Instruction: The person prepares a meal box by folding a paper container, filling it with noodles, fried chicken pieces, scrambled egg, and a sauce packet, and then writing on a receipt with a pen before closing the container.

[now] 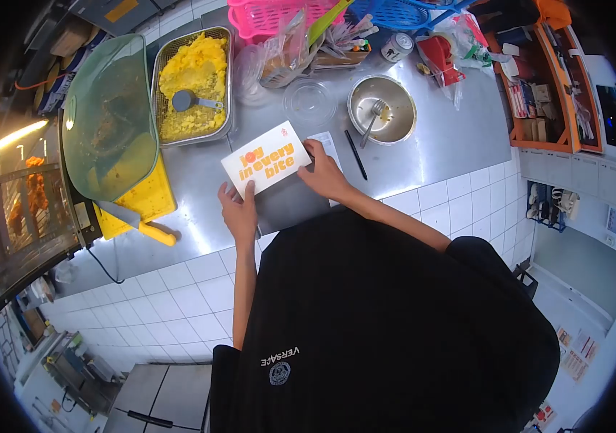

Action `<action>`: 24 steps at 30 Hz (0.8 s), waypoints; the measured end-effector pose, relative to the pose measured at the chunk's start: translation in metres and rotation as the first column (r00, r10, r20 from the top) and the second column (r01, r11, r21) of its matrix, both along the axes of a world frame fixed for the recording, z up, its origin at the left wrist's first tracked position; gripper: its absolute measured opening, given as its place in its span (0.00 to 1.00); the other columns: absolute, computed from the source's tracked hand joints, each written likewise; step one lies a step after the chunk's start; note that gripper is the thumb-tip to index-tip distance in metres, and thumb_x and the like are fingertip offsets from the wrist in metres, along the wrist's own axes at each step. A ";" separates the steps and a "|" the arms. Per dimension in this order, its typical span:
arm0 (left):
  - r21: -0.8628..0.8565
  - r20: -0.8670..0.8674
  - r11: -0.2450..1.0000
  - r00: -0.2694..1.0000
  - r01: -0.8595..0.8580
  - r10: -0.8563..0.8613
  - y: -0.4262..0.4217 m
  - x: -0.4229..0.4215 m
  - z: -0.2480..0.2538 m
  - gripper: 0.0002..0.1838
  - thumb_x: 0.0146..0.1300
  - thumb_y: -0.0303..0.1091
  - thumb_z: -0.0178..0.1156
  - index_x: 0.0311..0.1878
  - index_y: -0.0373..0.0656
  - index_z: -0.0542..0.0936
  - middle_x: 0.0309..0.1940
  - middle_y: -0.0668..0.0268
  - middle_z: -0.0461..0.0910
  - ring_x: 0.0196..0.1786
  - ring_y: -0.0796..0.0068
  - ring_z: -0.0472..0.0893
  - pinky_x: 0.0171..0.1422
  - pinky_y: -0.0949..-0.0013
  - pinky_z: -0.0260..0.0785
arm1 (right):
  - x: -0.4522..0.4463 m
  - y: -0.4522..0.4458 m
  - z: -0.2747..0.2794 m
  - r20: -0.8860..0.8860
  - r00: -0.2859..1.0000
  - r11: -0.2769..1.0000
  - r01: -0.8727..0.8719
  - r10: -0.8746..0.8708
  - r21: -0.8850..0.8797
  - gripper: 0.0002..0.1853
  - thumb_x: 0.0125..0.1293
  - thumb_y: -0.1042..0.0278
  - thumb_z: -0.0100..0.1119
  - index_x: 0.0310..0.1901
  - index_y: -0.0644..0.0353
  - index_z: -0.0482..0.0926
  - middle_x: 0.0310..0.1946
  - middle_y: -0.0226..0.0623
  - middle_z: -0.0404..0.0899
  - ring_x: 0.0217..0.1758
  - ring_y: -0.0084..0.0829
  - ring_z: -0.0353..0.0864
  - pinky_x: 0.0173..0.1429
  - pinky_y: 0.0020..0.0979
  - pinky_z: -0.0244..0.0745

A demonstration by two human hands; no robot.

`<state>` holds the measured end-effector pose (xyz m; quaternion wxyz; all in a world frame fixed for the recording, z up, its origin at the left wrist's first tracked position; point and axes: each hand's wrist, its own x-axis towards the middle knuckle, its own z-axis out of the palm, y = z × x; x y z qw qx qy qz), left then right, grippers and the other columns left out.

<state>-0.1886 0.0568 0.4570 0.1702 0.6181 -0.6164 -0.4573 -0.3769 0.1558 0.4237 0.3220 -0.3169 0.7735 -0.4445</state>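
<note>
A white takeaway box [265,160] with orange and yellow lettering is held closed and tilted over the steel counter. My left hand [239,211] grips its near left corner, with the thumb on the printed face. At the right end, my right hand [322,172] has its fingers closed around the box's edge. Just right of that hand are a slip of paper [332,155] and a black pen [356,154]. Beyond the box lies a clear plastic lid [309,102].
A tray of yellow rice [196,61] holds a grey scoop [185,100]. Left of it are a green transparent cover [109,119], a yellow cutting board [156,186] and a knife [124,214]. A metal bowl [402,130] with a fork [373,119] stands right, near a can [397,47].
</note>
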 end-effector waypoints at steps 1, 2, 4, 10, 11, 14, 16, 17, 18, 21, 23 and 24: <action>0.032 -0.009 0.999 1.000 0.023 -0.022 -0.003 0.002 -0.001 0.33 0.64 0.48 0.67 0.59 0.31 0.69 0.52 0.49 0.80 0.54 0.56 0.82 0.57 0.60 0.73 | 0.001 -0.001 -0.010 -0.003 0.996 0.995 0.086 -0.086 -0.050 0.27 0.60 0.64 0.60 0.61 0.65 0.70 0.56 0.56 0.77 0.60 0.52 0.77 0.63 0.43 0.71; 0.062 -0.020 0.997 0.999 0.044 -0.043 -0.007 0.005 -0.003 0.33 0.64 0.47 0.67 0.60 0.31 0.68 0.51 0.50 0.81 0.53 0.57 0.82 0.57 0.61 0.73 | -0.003 -0.003 -0.009 0.024 0.999 0.999 0.046 -0.045 -0.026 0.26 0.60 0.64 0.59 0.60 0.65 0.72 0.55 0.56 0.78 0.60 0.51 0.78 0.62 0.42 0.72; 0.219 -0.160 0.975 0.987 0.017 0.019 -0.017 0.015 -0.020 0.31 0.63 0.46 0.69 0.57 0.33 0.68 0.48 0.52 0.81 0.50 0.63 0.82 0.54 0.64 0.74 | -0.017 -0.010 -0.004 0.076 0.997 0.999 -0.033 0.031 0.017 0.25 0.61 0.63 0.58 0.59 0.65 0.74 0.52 0.55 0.80 0.59 0.50 0.78 0.61 0.41 0.72; 0.562 -0.401 0.822 0.838 -0.093 0.369 -0.012 0.008 -0.016 0.29 0.60 0.43 0.73 0.50 0.41 0.65 0.45 0.54 0.78 0.45 0.68 0.80 0.45 0.68 0.73 | -0.037 -0.030 0.013 0.172 0.981 0.994 -0.103 0.094 0.043 0.24 0.65 0.62 0.62 0.59 0.66 0.77 0.52 0.45 0.82 0.54 0.35 0.81 0.61 0.33 0.73; 0.590 -0.425 0.799 0.797 -0.115 0.428 -0.008 0.006 -0.012 0.29 0.60 0.44 0.73 0.50 0.42 0.64 0.45 0.53 0.78 0.45 0.68 0.80 0.44 0.69 0.72 | -0.040 -0.030 0.013 0.226 0.969 0.993 -0.112 0.103 0.029 0.25 0.66 0.61 0.62 0.60 0.65 0.76 0.53 0.44 0.81 0.54 0.33 0.80 0.59 0.33 0.74; 0.562 -0.440 0.815 0.781 -0.145 0.443 -0.010 0.004 -0.013 0.31 0.61 0.46 0.72 0.52 0.43 0.61 0.46 0.53 0.77 0.44 0.67 0.79 0.43 0.69 0.70 | -0.048 -0.033 0.017 0.339 0.932 0.991 -0.136 0.127 0.001 0.28 0.65 0.56 0.63 0.64 0.61 0.74 0.57 0.42 0.78 0.54 0.32 0.79 0.54 0.32 0.77; 0.534 -0.428 0.820 0.771 -0.205 0.471 -0.010 0.002 -0.012 0.30 0.62 0.47 0.71 0.53 0.44 0.62 0.45 0.55 0.77 0.43 0.69 0.79 0.44 0.70 0.70 | -0.045 -0.031 0.024 0.366 0.922 0.991 -0.137 0.126 0.006 0.30 0.64 0.54 0.63 0.65 0.60 0.72 0.61 0.41 0.75 0.54 0.33 0.79 0.49 0.32 0.78; 0.519 -0.425 0.822 0.763 -0.236 0.487 -0.011 -0.001 -0.012 0.29 0.63 0.47 0.70 0.53 0.44 0.62 0.45 0.55 0.77 0.43 0.70 0.79 0.44 0.70 0.70 | -0.044 -0.032 0.029 0.364 0.921 0.990 -0.142 0.136 -0.009 0.31 0.64 0.54 0.63 0.66 0.59 0.71 0.61 0.43 0.74 0.54 0.33 0.79 0.48 0.31 0.79; 0.491 -0.479 0.833 0.720 -0.255 0.503 -0.009 -0.002 -0.017 0.28 0.64 0.48 0.69 0.53 0.44 0.62 0.45 0.56 0.77 0.43 0.70 0.79 0.44 0.70 0.70 | -0.043 -0.033 0.035 0.362 0.920 0.989 -0.148 0.147 -0.026 0.32 0.64 0.54 0.63 0.67 0.59 0.69 0.61 0.44 0.74 0.55 0.33 0.78 0.48 0.30 0.79; 0.424 -0.643 0.855 0.565 -0.299 0.517 0.000 -0.014 -0.022 0.27 0.65 0.41 0.69 0.55 0.44 0.62 0.49 0.59 0.76 0.47 0.72 0.78 0.47 0.71 0.72 | -0.036 -0.039 0.040 0.375 0.910 0.984 -0.160 0.176 -0.074 0.33 0.64 0.55 0.63 0.68 0.57 0.68 0.60 0.49 0.73 0.57 0.37 0.77 0.51 0.32 0.78; 0.319 -0.677 0.910 0.609 -0.263 0.414 0.010 -0.024 -0.023 0.30 0.63 0.34 0.70 0.58 0.43 0.60 0.52 0.57 0.74 0.51 0.71 0.78 0.49 0.71 0.74 | -0.031 -0.039 0.036 0.340 0.922 0.982 -0.170 0.188 -0.084 0.32 0.63 0.55 0.63 0.68 0.55 0.69 0.60 0.52 0.72 0.59 0.41 0.76 0.56 0.35 0.76; 0.266 -0.690 0.932 0.627 -0.245 0.362 0.012 -0.029 -0.022 0.32 0.61 0.31 0.71 0.59 0.42 0.59 0.54 0.56 0.73 0.53 0.70 0.77 0.51 0.71 0.75 | -0.030 -0.039 0.033 0.293 0.935 0.980 -0.181 0.198 -0.084 0.32 0.63 0.54 0.64 0.68 0.54 0.69 0.61 0.53 0.71 0.59 0.44 0.76 0.59 0.36 0.75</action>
